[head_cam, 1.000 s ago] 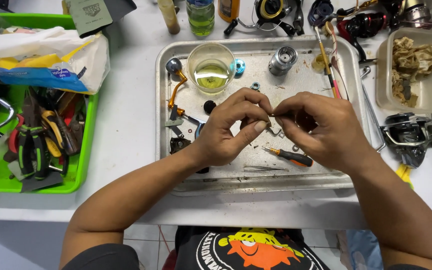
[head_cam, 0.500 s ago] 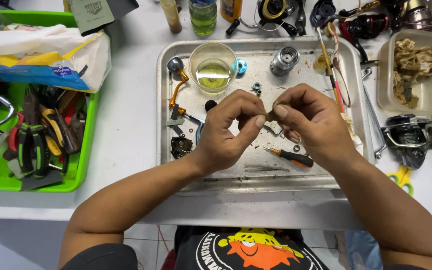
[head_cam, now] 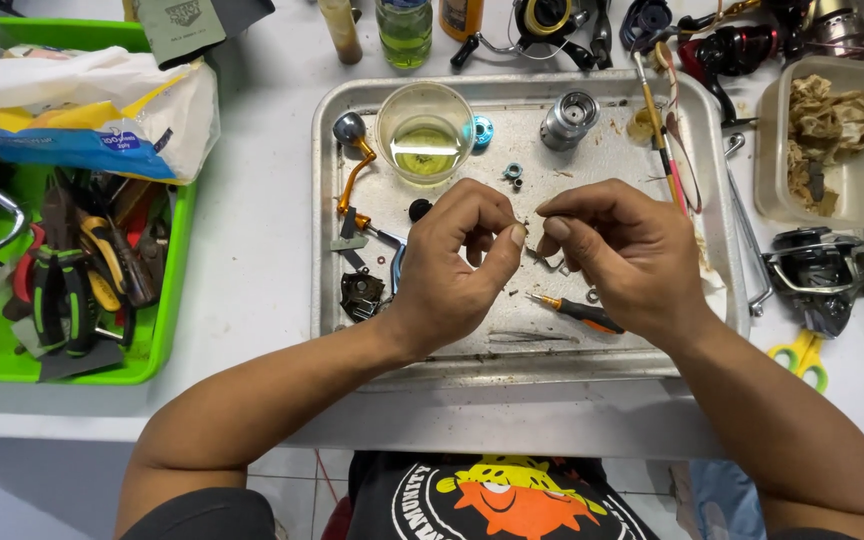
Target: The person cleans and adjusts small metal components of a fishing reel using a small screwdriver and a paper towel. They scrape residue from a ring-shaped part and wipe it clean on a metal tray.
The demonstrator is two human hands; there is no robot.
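Observation:
My left hand [head_cam: 457, 262] and my right hand [head_cam: 620, 250] hover over a metal tray [head_cam: 332, 200], fingertips pinched together around a tiny part that is too small to make out. Under them lie a small orange-handled screwdriver [head_cam: 577, 311], a thin metal pin [head_cam: 532, 337] and small rings. A glass cup of yellowish liquid [head_cam: 424, 133], a silver spool [head_cam: 568, 119] and an orange reel handle [head_cam: 352, 170] sit farther back on the tray.
A green bin [head_cam: 167, 330] with pliers and tools stands at left, a tissue pack [head_cam: 92, 105] on top of it. A plastic tub of rags [head_cam: 832, 135], a fishing reel [head_cam: 822, 275] and yellow-green scissors [head_cam: 802, 358] lie at right. Bottles and reels line the back.
Both hands stay together over the tray and have shifted only slightly; the fingertips keep working the small part between them.

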